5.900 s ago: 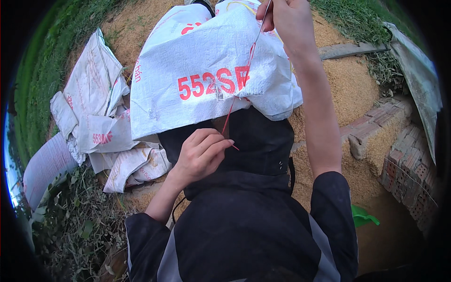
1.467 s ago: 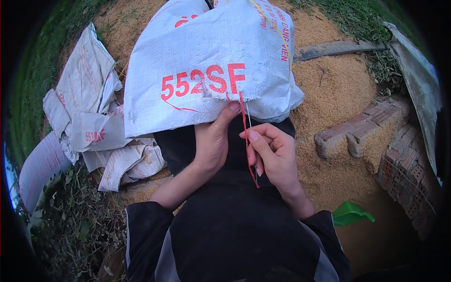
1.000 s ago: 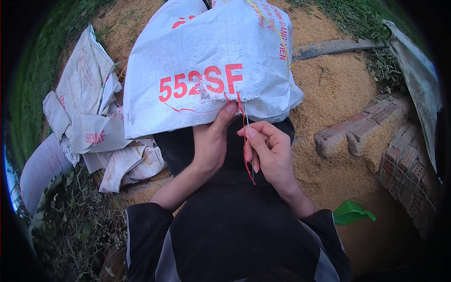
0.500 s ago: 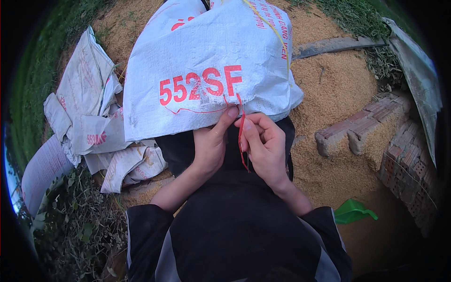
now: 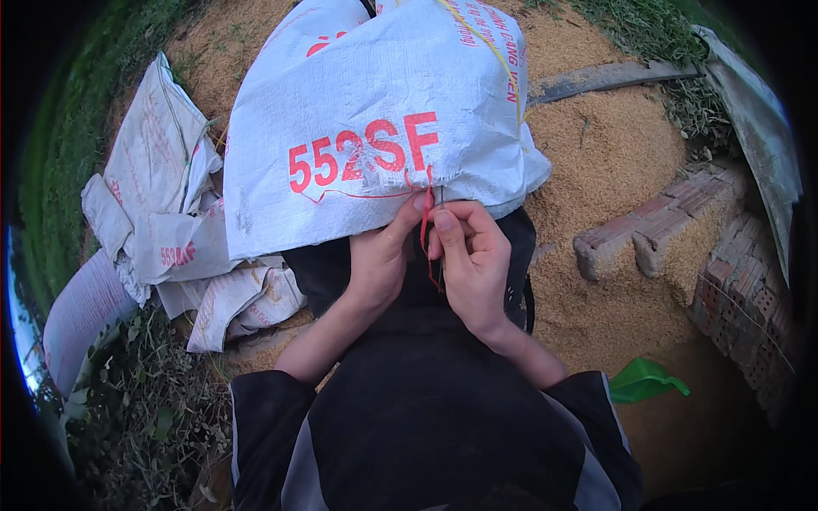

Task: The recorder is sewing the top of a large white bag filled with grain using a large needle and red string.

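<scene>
A white woven sack (image 5: pixel 281 136) with red print lies across my lap, its worn, frayed edge towards me. My left hand (image 5: pixel 381 260) is closed on that edge, thumb on top and fingers underneath. Just to its right, my right hand (image 5: pixel 471 264) pinches a thin dark needle (image 5: pixel 441 195) between thumb and forefinger, its upper end against the sack. Red thread (image 5: pixel 426 223) hangs in a loop between my hands. A looser length of red thread (image 5: pixel 358 197) runs left over the sack from a stitch near the frayed patch.
Crumpled, dirty white sacks (image 5: pixel 162 153) are heaped at the left, above weeds. Golden husk-like grains (image 5: pixel 605 170) cover the ground around. On the right are red bricks (image 5: pixel 656 221), a grey strip (image 5: pixel 605 81) and a grey sheet (image 5: pixel 750 111). A green plastic piece (image 5: pixel 643 381) lies by my right sleeve.
My right hand has shifted slightly left and up, closer to my left thumb. The needle's upper end now shows above my fingers at the sack, and the red thread has swung left.
</scene>
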Action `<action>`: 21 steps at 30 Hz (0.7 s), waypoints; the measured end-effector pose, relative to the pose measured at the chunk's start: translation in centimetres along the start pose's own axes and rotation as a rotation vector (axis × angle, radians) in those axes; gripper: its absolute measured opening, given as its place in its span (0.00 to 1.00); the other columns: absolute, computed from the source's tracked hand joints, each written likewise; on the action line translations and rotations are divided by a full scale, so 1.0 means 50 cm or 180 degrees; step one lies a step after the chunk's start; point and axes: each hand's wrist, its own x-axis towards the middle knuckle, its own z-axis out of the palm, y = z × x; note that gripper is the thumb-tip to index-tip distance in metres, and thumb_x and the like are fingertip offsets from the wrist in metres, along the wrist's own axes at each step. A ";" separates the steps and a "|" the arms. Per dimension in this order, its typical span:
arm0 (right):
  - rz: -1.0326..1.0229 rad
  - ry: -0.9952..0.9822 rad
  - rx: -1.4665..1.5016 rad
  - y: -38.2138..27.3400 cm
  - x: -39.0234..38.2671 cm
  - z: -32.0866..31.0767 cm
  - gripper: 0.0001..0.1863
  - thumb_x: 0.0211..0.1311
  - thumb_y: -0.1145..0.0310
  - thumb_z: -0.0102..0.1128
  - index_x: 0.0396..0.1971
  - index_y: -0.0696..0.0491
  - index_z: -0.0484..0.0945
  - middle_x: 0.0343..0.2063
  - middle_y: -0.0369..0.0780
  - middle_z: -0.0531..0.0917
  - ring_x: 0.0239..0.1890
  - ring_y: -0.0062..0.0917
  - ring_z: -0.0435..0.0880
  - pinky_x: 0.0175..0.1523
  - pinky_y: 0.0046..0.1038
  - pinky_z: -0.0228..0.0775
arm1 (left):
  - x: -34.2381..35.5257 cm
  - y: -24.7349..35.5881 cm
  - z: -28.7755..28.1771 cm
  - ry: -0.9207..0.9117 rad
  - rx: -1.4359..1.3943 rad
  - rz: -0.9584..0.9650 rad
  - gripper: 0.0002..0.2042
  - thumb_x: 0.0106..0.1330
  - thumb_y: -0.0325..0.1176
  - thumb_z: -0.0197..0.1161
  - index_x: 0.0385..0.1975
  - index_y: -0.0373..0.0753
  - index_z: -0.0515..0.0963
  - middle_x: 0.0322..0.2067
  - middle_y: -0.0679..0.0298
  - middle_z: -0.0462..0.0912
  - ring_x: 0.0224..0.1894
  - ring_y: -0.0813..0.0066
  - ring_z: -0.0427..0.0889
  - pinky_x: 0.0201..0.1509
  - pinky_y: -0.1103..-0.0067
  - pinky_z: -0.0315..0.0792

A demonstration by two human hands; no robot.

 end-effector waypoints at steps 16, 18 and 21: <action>-0.0153 0.0207 -0.0196 -0.022 0.019 -0.004 0.09 0.73 0.70 0.58 0.40 0.61 0.81 0.19 0.31 0.77 0.22 0.07 0.72 0.26 0.15 0.62 | -0.046 0.235 0.077 -0.0619 0.4466 0.2521 0.11 0.57 0.20 0.69 0.40 0.37 0.83 0.36 0.63 0.84 0.37 0.66 0.82 0.37 0.74 0.74; -0.0191 0.0225 -0.0208 -0.015 0.023 -0.006 0.09 0.73 0.70 0.58 0.40 0.61 0.81 0.19 0.31 0.77 0.22 0.07 0.71 0.26 0.15 0.61 | 0.013 0.236 0.088 -0.0672 0.4748 0.3094 0.12 0.58 0.20 0.69 0.42 0.37 0.84 0.40 0.63 0.84 0.42 0.67 0.81 0.41 0.75 0.73; -0.0339 0.0145 -0.0398 -0.001 0.025 -0.007 0.10 0.75 0.68 0.56 0.42 0.59 0.81 0.20 0.30 0.77 0.19 0.06 0.68 0.23 0.13 0.56 | 0.064 0.217 0.086 -0.0921 0.4806 0.3076 0.14 0.59 0.24 0.69 0.45 0.41 0.85 0.45 0.66 0.84 0.49 0.67 0.78 0.50 0.72 0.70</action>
